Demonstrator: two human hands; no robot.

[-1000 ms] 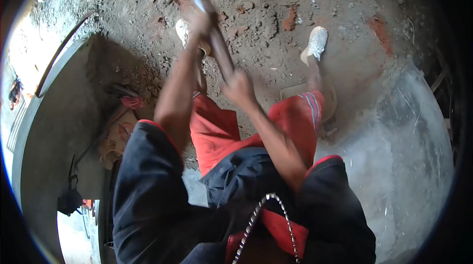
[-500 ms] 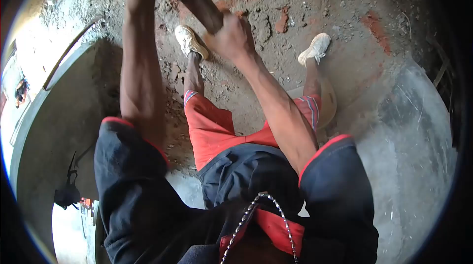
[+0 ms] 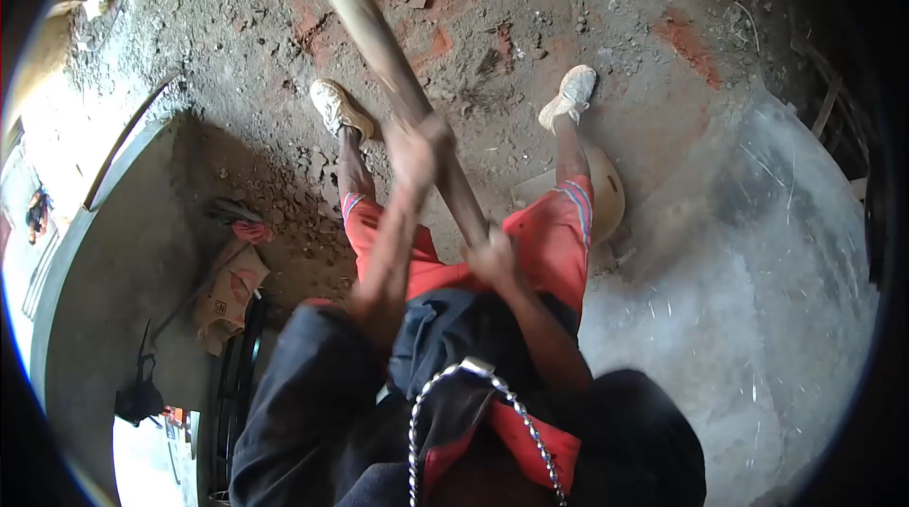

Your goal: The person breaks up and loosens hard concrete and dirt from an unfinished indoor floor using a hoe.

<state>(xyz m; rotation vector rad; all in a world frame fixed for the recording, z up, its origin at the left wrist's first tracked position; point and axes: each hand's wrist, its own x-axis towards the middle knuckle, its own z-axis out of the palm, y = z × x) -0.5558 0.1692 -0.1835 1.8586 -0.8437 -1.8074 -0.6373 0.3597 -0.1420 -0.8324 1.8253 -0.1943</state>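
Note:
A long wooden tool handle (image 3: 365,26) slants from the top edge of the view down to my waist. My left hand (image 3: 414,151) is wrapped round its middle, slightly blurred. Lower down, near the handle's end and in front of my shorts, my right hand (image 3: 491,257) grips it too. The tool's working end is mostly out of view; only a dark brown blur shows beside the handle at the top edge. Loose, broken earth (image 3: 483,81) with reddish patches lies between and beyond my two shoes.
A pale round basin (image 3: 609,199) sits behind my right leg. Grey concrete walls (image 3: 757,251) stand on both sides. By the left wall are a printed sack (image 3: 230,297) and a dark hanging bag (image 3: 140,400). Wooden pieces (image 3: 828,107) lean at the far right.
Both hands have come down and toward my body with the handle, which now reaches my waist. My left hand has moved from the top edge to mid-handle.

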